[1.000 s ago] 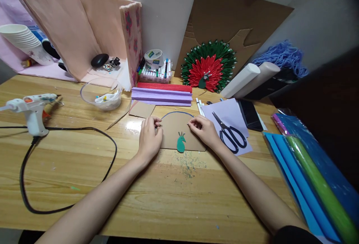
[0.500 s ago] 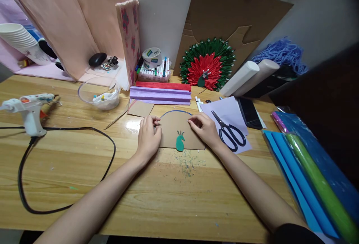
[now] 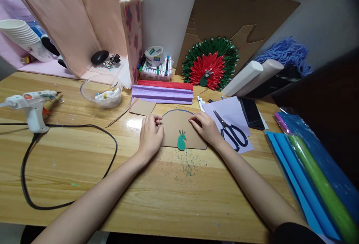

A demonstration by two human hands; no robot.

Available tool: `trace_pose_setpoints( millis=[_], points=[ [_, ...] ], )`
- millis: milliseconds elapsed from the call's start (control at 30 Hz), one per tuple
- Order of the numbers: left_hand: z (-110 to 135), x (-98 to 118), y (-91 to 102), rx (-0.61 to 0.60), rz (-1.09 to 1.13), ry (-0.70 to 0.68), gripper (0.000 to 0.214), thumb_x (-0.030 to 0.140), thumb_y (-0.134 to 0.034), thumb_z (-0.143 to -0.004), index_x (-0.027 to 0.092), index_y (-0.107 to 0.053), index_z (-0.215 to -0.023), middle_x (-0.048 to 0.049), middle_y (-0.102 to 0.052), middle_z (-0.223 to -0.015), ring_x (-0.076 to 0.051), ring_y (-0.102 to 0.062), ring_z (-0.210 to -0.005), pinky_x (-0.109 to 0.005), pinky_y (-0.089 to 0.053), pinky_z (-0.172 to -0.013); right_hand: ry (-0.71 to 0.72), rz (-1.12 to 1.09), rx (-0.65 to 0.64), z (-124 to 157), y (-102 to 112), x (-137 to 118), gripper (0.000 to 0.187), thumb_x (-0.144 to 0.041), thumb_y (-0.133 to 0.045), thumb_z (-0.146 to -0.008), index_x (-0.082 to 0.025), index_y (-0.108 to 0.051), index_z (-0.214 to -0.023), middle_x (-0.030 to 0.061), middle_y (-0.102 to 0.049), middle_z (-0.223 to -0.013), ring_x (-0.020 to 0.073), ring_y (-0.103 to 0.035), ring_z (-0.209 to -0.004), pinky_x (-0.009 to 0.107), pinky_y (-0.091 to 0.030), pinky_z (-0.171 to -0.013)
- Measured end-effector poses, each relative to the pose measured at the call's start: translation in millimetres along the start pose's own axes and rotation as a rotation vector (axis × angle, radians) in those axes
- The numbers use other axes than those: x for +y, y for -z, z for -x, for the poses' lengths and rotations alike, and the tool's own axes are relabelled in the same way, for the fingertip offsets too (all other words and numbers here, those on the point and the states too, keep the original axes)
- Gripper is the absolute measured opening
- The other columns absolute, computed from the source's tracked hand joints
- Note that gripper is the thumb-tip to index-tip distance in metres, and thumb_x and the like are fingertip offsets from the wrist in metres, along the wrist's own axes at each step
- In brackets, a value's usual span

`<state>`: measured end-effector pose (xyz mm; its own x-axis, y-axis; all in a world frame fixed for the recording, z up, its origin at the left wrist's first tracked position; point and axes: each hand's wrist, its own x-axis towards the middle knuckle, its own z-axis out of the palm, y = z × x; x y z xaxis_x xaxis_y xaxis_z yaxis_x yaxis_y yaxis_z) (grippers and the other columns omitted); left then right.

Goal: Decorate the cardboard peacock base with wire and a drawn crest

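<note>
A brown half-round cardboard piece (image 3: pixel 175 130) lies flat on the wooden table (image 3: pixel 168 191), with a thin blue strip (image 3: pixel 177 111) along its curved top edge and a small green peacock cutout (image 3: pixel 181 141) at its lower middle. My left hand (image 3: pixel 150 137) rests on the cardboard's left edge, fingers curled and pinched at the strip's left end. My right hand (image 3: pixel 206 127) sits on the right edge, fingertips pressed down on the strip's right end.
Black scissors (image 3: pixel 231 133) lie on lilac paper right of my right hand. A glue gun (image 3: pixel 32 104) with a looping black cord (image 3: pixel 70 161) stands far left. Purple and red paper rolls (image 3: pixel 162 93), a glass bowl (image 3: pixel 101 93), markers, tape and a finished peacock fan (image 3: pixel 211 64) sit behind. Blue and green sheets (image 3: pixel 314 184) lie at right.
Both hands stay on the ends of the blue strip; the fingers shift only slightly. The view moved a little.
</note>
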<state>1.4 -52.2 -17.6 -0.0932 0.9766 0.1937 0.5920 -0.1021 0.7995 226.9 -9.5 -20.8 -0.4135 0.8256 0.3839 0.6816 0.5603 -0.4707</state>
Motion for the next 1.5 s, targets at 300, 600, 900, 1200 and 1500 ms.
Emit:
trace_pose_setpoints(
  millis=[300,600,900,1200,1500],
  points=[
    [0,0,0.0,0.004,-0.005,0.003,0.022,0.007,-0.043,-0.074,0.019,-0.048,-0.092,-0.0045,-0.054,-0.089,-0.020,-0.050,-0.090,-0.036,-0.040,-0.083,-0.024,-0.036,0.025,-1,2,-6,0.008,-0.021,-0.051,-0.087,-0.020,-0.056,-0.081,0.0044,-0.055,-0.077,0.0176,-0.052,-0.072,0.031,-0.044,-0.066],
    [0,1,0.0,0.001,-0.007,0.005,0.022,0.008,-0.044,-0.074,0.020,-0.048,-0.093,-0.0047,-0.055,-0.090,-0.020,-0.050,-0.091,-0.037,-0.040,-0.084,0.120,-0.156,-0.156,1,4,-17,0.011,-0.022,-0.049,-0.089,-0.022,-0.060,-0.086,0.0043,-0.060,-0.080,0.0171,-0.056,-0.078,0.033,-0.047,-0.071],
    [0,-1,-0.7,0.002,0.000,-0.008,0.023,0.008,-0.044,-0.074,0.019,-0.048,-0.093,-0.0051,-0.055,-0.091,-0.020,-0.050,-0.091,-0.036,-0.041,-0.083,0.215,-0.112,-0.200,1,4,-17,0.014,-0.021,-0.046,-0.090,-0.021,-0.060,-0.091,0.0056,-0.060,-0.083,0.0180,-0.055,-0.080,0.034,-0.048,-0.071],
    [0,-1,-1.2,0.000,0.001,-0.009,0.024,0.007,-0.044,-0.074,0.018,-0.048,-0.094,-0.0055,-0.055,-0.091,-0.020,-0.049,-0.092,-0.037,-0.041,-0.084,0.275,-0.082,-0.199,-1,6,-19,0.017,-0.020,-0.045,-0.091,-0.019,-0.062,-0.089,0.0066,-0.062,-0.082,0.0178,-0.055,-0.078,0.034,-0.048,-0.069],
    [0,-1,-0.9,-0.001,0.004,-0.009,0.023,0.007,-0.043,-0.074,0.018,-0.048,-0.093,-0.0052,-0.055,-0.092,-0.019,-0.049,-0.091,-0.036,-0.042,-0.083,0.257,-0.154,-0.164,1,13,-17,0.017,-0.018,-0.052,-0.087,-0.021,-0.066,-0.096,0.0063,-0.064,-0.085,0.0166,-0.058,-0.079,0.032,-0.050,-0.069]
  ],
)
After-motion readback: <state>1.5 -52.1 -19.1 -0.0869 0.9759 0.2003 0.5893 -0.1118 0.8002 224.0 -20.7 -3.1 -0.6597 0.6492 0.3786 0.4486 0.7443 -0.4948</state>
